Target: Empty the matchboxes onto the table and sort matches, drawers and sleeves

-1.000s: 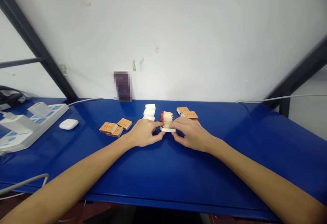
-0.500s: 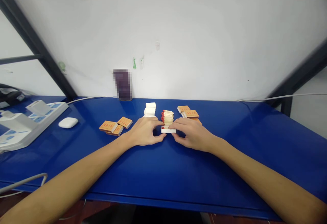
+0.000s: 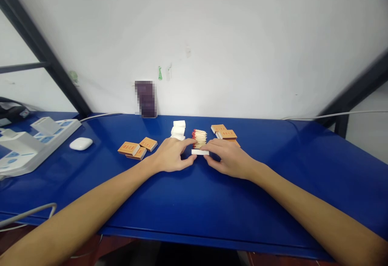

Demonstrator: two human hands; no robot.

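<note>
A small white matchbox tray (image 3: 200, 152) is tipped so that a plain white face turns toward me. My left hand (image 3: 172, 155) has thumb and forefinger at its left end, the forefinger reaching over beside the matches. At the right end, my right hand (image 3: 232, 157) pinches the tray between thumb and fingers. Just behind it lies a stacked heap of matches (image 3: 200, 139), red heads to the left. White matchbox trays (image 3: 178, 130) lie behind my left hand, partly covered by it.
Several orange matchboxes (image 3: 129, 148) lie left of my left hand, and more orange matchboxes (image 3: 227, 134) behind my right. On the blue table (image 3: 188, 209) are a white earbud case (image 3: 81, 144) and a power strip (image 3: 63, 130). A blurred dark rectangle (image 3: 147, 100) leans on the wall.
The tray has tipped away from me: its inside, with a red match head, showed before and is now hidden. Both hands stay around it.
</note>
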